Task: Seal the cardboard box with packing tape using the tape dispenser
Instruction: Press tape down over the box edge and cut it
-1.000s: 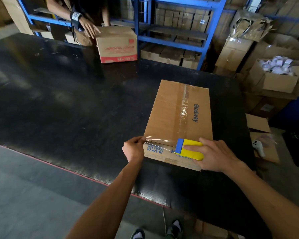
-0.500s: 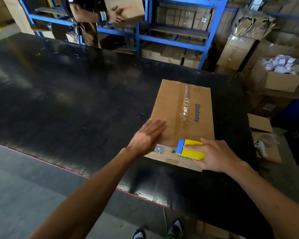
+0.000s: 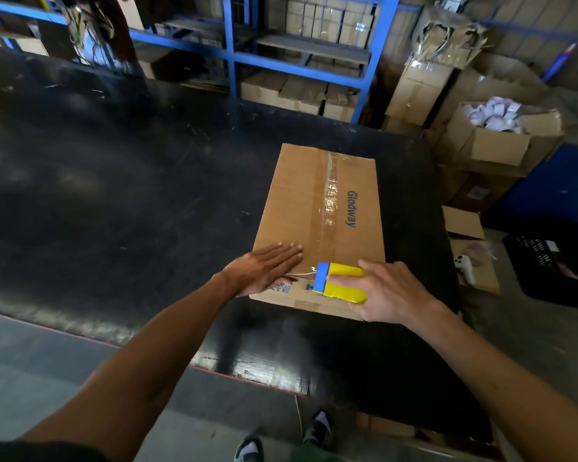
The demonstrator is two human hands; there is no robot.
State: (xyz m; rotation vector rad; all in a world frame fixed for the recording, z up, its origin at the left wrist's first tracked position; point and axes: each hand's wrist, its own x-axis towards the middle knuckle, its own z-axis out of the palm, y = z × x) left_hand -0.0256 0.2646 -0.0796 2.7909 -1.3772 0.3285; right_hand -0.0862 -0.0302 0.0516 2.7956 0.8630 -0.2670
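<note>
A flat brown cardboard box (image 3: 301, 201) printed "Glodway" lies on the black table (image 3: 114, 195), with a strip of clear tape (image 3: 329, 198) along its middle seam. My right hand (image 3: 391, 291) grips the yellow and blue tape dispenser (image 3: 341, 283) at the box's near edge. A short stretch of clear tape runs left from the dispenser under my left hand (image 3: 267, 268). That hand lies flat, fingers together, pressed on the box's near left corner.
Blue metal shelving (image 3: 231, 58) with stacked cartons stands behind the table. Open cartons (image 3: 494, 145) crowd the floor at the right, one holding white items. A white device (image 3: 464, 265) lies on a low carton beside a black crate (image 3: 548, 261). A person stands at the far left.
My left hand let go of the pinched tape end, lifted, and now lies flat on the box's near left corner. The person at the back carried away the red-printed carton.
</note>
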